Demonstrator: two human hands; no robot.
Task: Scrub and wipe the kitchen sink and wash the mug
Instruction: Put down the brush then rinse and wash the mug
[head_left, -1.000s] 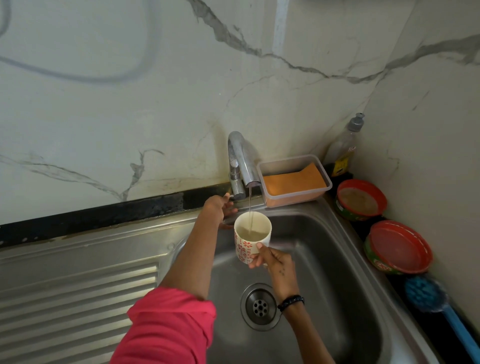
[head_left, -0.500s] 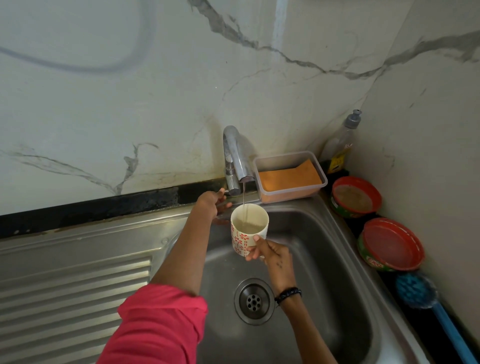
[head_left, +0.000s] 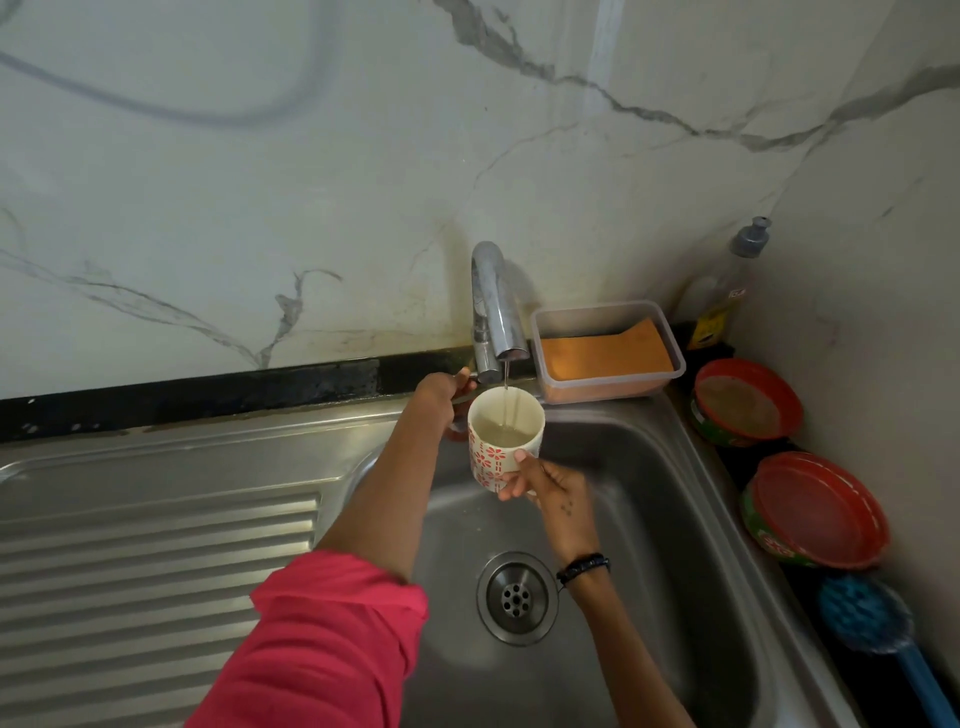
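A white mug (head_left: 493, 460) with red flower prints is held upright over the steel sink (head_left: 649, 493), under the chrome tap (head_left: 493, 306). A thin stream of water runs from the spout into the mug, which holds cloudy water. My right hand (head_left: 545, 486) grips the mug's right side with thumb and fingers. My left hand (head_left: 444, 392) reaches behind the mug and holds the tap's handle at its base. The drain (head_left: 517, 597) lies below the mug.
A clear tub with an orange cloth (head_left: 605, 353) stands right of the tap. A soap bottle (head_left: 727, 296), two red-rimmed bowls (head_left: 748, 402) (head_left: 818, 512) and a blue brush (head_left: 872, 623) line the right ledge. The ribbed drainboard (head_left: 156, 561) lies at the left.
The hands and mug keep their pose under the running water. The view has shifted slightly as the head moved.
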